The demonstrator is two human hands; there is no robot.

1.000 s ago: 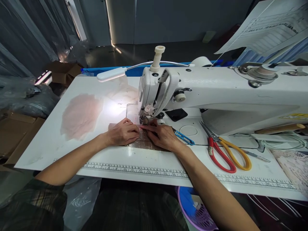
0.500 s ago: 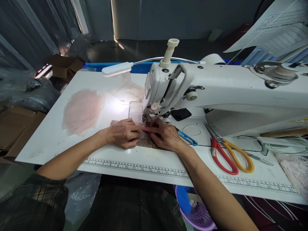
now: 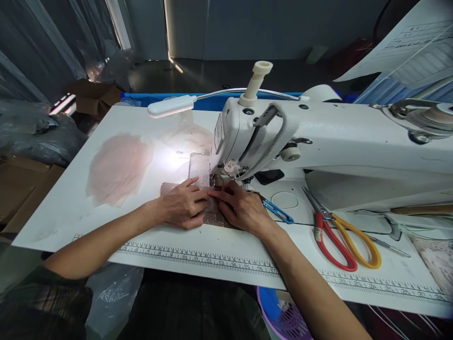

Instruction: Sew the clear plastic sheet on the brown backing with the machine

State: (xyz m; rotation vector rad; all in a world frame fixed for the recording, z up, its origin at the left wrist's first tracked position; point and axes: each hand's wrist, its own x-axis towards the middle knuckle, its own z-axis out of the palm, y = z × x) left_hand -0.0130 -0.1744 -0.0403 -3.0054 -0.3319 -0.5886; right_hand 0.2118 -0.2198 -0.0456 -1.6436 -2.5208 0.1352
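Observation:
A white sewing machine (image 3: 318, 137) stands on a white table (image 3: 148, 236). A small brownish piece of fabric (image 3: 212, 215) lies under its presser foot (image 3: 214, 181). My left hand (image 3: 182, 205) rests flat on the fabric's left part, fingers stretched toward the needle. Just to the right, my right hand (image 3: 240, 208) presses down on the same fabric with its fingertips close to the foot. The fingertips of both hands nearly meet in front of the needle.
Pale pink fabric pieces (image 3: 118, 167) lie at the table's left. Blue thread snips (image 3: 278, 212) sit beside my right hand, and red-and-yellow scissors (image 3: 339, 236) lie further right. A gooseneck lamp (image 3: 170, 105) lights the needle area. A purple basket (image 3: 283, 316) sits below the table edge.
Both hands stay on the fabric at the needle and have shifted only slightly. The view has drifted a little as my head moved.

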